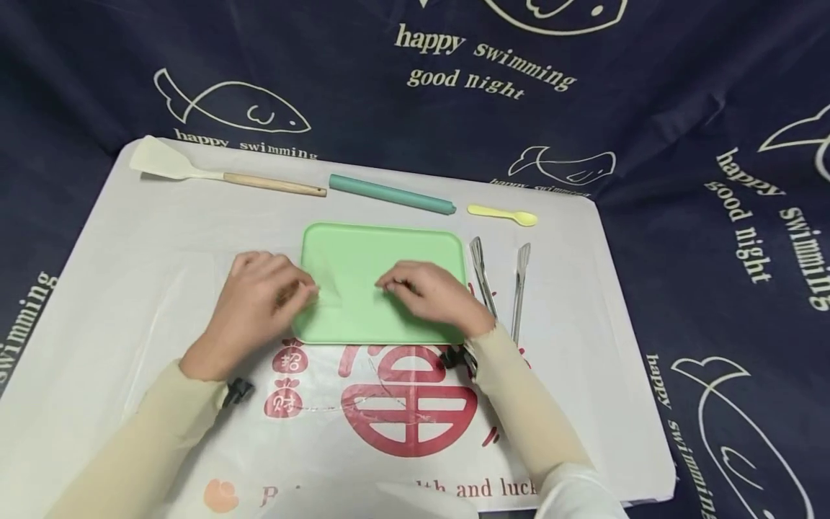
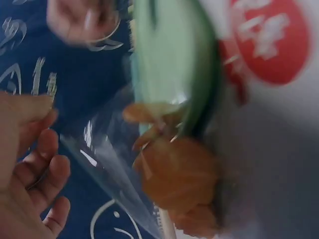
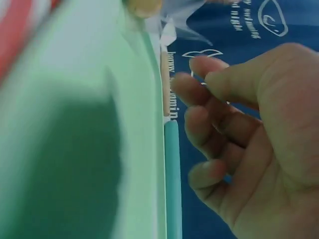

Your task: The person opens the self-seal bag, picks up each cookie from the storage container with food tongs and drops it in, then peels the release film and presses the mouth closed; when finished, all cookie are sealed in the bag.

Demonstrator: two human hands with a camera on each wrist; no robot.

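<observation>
Over the left side of the green tray, my left hand pinches a clear plastic bag between thumb and fingertips. In the left wrist view, the bag spreads from beside the fingertips. Blurred orange pieces show through or against the plastic; their kind is not clear. My right hand hovers above the tray's right half, its fingers loosely bent. In the right wrist view, nothing shows between the right thumb and fingers.
Behind the tray lie a white spatula with a wooden handle, a teal stick and a yellow spoon. Metal tongs lie right of the tray. A printed white cover lies on the table; a dark blue curtain hangs behind.
</observation>
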